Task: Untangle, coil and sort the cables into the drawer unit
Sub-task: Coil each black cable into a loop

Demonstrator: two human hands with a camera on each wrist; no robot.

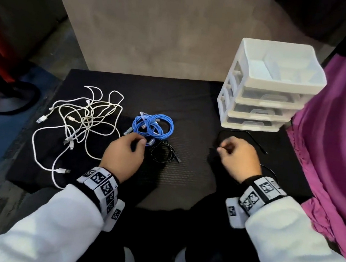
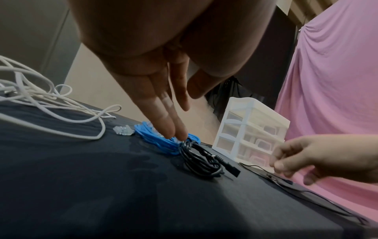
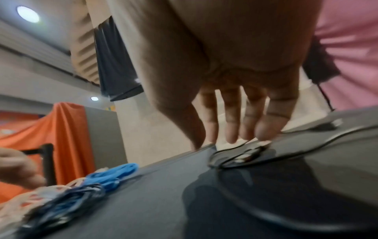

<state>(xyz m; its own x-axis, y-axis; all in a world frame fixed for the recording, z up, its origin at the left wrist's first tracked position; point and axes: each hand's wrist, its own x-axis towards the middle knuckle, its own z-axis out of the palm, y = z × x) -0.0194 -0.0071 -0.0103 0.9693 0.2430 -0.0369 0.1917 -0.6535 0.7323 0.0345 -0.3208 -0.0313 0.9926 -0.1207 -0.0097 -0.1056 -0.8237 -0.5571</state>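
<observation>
In front of the drawer unit (image 1: pixel 269 86), the right hand (image 1: pixel 238 157) reaches relaxed fingers onto the loose black cable (image 1: pixel 253 140). Pinch its plug first, then coil. The left hand (image 1: pixel 123 152) hovers, holding nothing, beside the blue cable (image 1: pixel 154 126).

A black mat (image 1: pixel 183 176) covered the surface in front of me. On its left lay my tangle of white cables (image 1: pixel 80 118), near the middle the coiled blue cable (image 1: pixel 154 126), and touching its near edge a small black coil (image 1: pixel 163 151). The white drawer unit (image 1: pixel 269 86) stood at the far right corner, with a loose thin black cable (image 1: pixel 257 142) strung out just before it.
</observation>
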